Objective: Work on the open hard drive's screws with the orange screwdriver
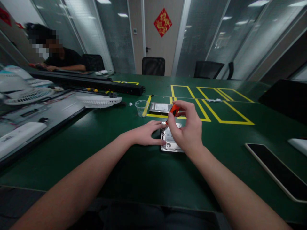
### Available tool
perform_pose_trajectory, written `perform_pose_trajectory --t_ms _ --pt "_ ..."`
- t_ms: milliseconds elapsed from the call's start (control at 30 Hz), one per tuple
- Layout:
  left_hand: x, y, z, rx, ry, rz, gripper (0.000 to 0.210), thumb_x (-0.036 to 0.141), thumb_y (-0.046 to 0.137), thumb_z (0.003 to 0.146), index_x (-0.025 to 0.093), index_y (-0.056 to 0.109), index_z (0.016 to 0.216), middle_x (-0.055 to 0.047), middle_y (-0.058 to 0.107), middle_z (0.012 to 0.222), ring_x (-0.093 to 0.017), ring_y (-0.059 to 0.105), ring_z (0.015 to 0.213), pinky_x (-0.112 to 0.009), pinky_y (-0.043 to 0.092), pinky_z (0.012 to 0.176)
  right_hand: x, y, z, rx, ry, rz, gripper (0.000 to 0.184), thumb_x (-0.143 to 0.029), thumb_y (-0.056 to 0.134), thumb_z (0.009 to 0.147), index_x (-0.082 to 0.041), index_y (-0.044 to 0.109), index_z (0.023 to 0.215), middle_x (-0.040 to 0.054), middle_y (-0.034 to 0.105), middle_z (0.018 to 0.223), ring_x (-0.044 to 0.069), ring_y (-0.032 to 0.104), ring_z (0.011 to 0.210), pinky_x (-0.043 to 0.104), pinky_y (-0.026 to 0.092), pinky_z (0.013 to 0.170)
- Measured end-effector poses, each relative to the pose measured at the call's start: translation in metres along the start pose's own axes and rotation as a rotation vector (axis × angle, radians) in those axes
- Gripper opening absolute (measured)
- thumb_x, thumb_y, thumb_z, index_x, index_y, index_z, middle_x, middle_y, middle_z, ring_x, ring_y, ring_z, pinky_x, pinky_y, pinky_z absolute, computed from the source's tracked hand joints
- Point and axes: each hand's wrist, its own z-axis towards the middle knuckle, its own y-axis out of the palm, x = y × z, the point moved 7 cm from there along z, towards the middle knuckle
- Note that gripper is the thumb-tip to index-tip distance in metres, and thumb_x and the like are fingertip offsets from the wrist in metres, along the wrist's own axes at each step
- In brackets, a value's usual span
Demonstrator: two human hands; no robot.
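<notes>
The right hand [189, 127] pinches a slim, orange-handled screwdriver [175, 110] at the far left of a silver, rectangular metal hard drive [170, 147] on the green tabletop [134, 169]; the left hand [147, 132], thumb and fingers spread, braces its left side. Screw-turning seems in hand, the next move calling for steady downward pressure.

ok I count two rectangular metal hard drives at 12 o'clock, a nearer silver drive [169, 135] and a farther white-labelled drive [160, 107]. One clear round plastic cup [141, 110] at the farther one's 9 o'clock, one orange-handled screwdriver [174, 109].
</notes>
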Motion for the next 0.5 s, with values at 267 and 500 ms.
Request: perform_pose_trajectory --t_ms 267,500 --pt "0.0013 -0.0005 -0.0011 0.006 0.025 -0.006 0.102 0.089 0.089 0.110 0.037 0.061 0.193 -0.014 0.056 0.204 -0.049 0.047 0.193 -0.076 0.036 0.162 -0.0009 -0.0009 0.0026 -0.014 0.005 -0.058 0.038 -0.016 0.070 0.111 -0.031 0.070 0.146 0.0096 0.078 0.134 0.031 0.081 0.121 0.052 0.078 0.096" --pt "0.0021 -0.0013 -0.0007 0.008 0.026 0.001 0.103 0.089 0.091 0.110 0.035 0.063 0.193 -0.016 0.058 0.202 -0.050 0.050 0.191 -0.075 0.040 0.160 -0.0007 -0.0032 0.0017 0.008 0.010 -0.094 0.029 -0.023 0.076 0.116 -0.032 0.072 0.143 0.0102 0.074 0.133 0.032 0.078 0.122 0.053 0.078 0.099"
